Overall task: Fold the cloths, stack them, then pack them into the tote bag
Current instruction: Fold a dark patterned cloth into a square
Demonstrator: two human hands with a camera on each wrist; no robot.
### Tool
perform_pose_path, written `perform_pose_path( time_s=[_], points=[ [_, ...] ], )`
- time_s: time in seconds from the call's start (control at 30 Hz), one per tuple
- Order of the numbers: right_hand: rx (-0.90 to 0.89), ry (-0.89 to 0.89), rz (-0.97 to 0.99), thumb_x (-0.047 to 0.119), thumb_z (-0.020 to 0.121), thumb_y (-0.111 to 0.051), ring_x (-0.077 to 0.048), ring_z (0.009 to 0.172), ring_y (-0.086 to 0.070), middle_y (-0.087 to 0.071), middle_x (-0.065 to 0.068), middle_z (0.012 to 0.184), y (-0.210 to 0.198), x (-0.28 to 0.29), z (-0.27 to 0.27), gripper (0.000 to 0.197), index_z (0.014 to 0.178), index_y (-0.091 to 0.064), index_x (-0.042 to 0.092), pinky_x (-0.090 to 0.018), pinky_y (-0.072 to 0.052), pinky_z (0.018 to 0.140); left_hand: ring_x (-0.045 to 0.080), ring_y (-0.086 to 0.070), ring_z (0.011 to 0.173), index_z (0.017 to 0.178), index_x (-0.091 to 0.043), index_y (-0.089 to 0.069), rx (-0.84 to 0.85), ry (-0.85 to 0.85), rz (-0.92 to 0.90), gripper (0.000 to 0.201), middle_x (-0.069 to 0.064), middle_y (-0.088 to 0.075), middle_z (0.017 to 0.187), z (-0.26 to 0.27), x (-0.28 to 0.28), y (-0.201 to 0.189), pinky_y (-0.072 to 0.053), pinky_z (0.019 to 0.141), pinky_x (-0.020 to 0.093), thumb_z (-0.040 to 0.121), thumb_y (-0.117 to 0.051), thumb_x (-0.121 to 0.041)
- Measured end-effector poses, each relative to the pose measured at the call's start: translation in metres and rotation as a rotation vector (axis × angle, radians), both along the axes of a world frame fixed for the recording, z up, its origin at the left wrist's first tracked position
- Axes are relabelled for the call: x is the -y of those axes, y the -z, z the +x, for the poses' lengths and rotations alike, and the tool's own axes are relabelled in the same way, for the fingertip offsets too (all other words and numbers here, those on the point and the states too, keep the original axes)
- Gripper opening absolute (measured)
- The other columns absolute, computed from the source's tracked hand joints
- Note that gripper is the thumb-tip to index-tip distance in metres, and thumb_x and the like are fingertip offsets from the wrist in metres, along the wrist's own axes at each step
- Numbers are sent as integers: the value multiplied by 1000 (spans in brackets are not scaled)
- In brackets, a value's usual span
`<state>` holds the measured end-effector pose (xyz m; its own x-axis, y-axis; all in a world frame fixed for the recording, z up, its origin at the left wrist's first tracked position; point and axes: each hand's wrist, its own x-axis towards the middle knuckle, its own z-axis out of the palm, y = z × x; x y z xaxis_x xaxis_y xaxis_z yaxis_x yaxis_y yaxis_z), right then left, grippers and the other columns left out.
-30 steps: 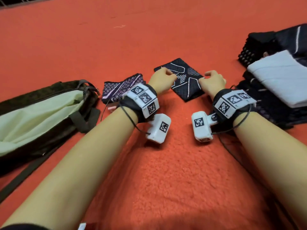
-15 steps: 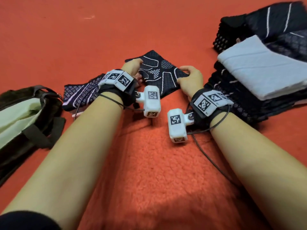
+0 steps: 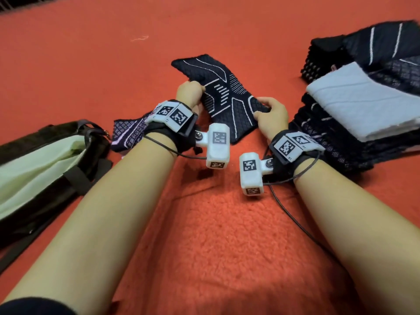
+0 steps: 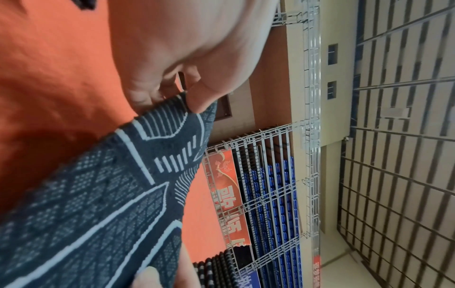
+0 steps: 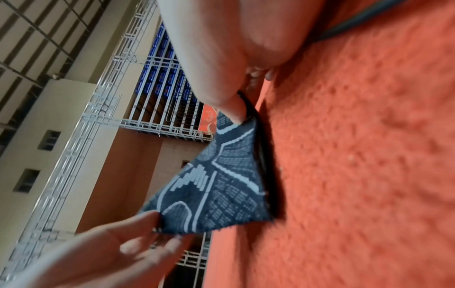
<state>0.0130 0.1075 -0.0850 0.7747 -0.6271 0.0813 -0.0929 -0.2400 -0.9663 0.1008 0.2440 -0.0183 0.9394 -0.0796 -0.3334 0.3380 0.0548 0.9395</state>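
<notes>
Cloths first: the dark folded knit cloth with white line pattern [image 3: 223,96], flat on the orange carpet floor [image 3: 227,235] a second ago, now lifts at its near edge; left hand [image 3: 189,95] and right hand [image 3: 270,115] each pinch a corner, likely for stacking; the dark tote bag with pale green lining [image 3: 45,162] lies open at left, no cloth visible inside.

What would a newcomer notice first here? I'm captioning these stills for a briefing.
The dark patterned cloth, gripped at mid-frame by the left hand and right hand above the orange carpet. Then the white folded cloth atop the dark pile at right, and the open tote bag at left.
</notes>
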Motion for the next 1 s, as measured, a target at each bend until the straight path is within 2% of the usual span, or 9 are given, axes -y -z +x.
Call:
perform_pose_path(
  time_s=[0.13,0.27,0.37,0.47,0.53,0.63,0.8,0.9,1.0],
  points=[
    [123,24,80,-6,77,-52,-12,91,-57,-63,1,96,-15,-11,-4,38,108,-66,10,-26,-47,87,19,-49,60,70,-6,-48,139,-15,-105,23,7,-46,65,-5,-16,-28,-48,67,31,82,-38,10],
    [236,-31,182,0,69,-50,-18,88,-61,-65,6,86,-36,-23,-11,37,87,-65,29,-44,-54,86,16,-44,58,84,-8,-48,198,56,-202,7,5,-47,69,-20,-41,-62,-43,57,24,84,-41,-10],
    [304,-127,290,-9,72,-49,-18,82,-60,-63,3,83,-60,-36,-20,40,83,-62,27,-36,-57,69,16,-54,65,92,-10,-52,255,103,-228,19,5,-55,77,-33,-64,-82,-47,62,22,89,-44,-27],
    [369,-231,369,-15,75,-45,-11,67,-58,-61,0,81,-84,-46,-27,41,85,-62,20,-27,-53,61,14,-57,74,94,-13,-55,313,148,-267,29,3,-60,84,-53,-90,-96,-47,69,23,93,-40,-37],
    [379,-286,406,-18,77,-42,-12,66,-57,-61,-3,84,-96,-52,-34,41,90,-61,16,-24,-50,57,11,-59,73,87,-17,-59,369,92,-261,25,-2,-63,79,-68,-108,-103,-50,69,23,93,-43,-35],
    [361,-349,411,-17,80,-40,-16,70,-56,-60,-5,87,-105,-57,-45,40,93,-60,15,-24,-50,60,7,-60,69,78,-21,-59,479,66,-190,20,-7,-63,72,-90,-136,-104,-51,70,24,92,-45,-25],
    [254,-309,349,-14,82,-40,-13,63,-55,-59,-3,81,-99,-58,-53,37,103,-57,12,-24,-47,58,8,-65,66,87,-19,-60,475,192,102,22,-9,-67,72,-109,-179,-74,-54,66,27,97,-41,-22],
    [126,-307,338,-11,85,-44,-11,62,-54,-57,-4,80,-89,-57,-55,36,113,-56,9,-21,-45,54,1,-61,50,78,-17,-59,442,247,537,24,3,-64,73,-114,-193,-53,-50,50,19,97,-46,-23],
    [-109,-318,216,-4,86,-51,-10,59,-50,-54,-4,81,-68,-57,-58,39,122,-53,9,-17,-43,42,2,-52,38,74,-15,-57,240,432,897,27,8,-58,71,-120,-199,-28,-39,34,14,96,-49,-28]
  ],
)
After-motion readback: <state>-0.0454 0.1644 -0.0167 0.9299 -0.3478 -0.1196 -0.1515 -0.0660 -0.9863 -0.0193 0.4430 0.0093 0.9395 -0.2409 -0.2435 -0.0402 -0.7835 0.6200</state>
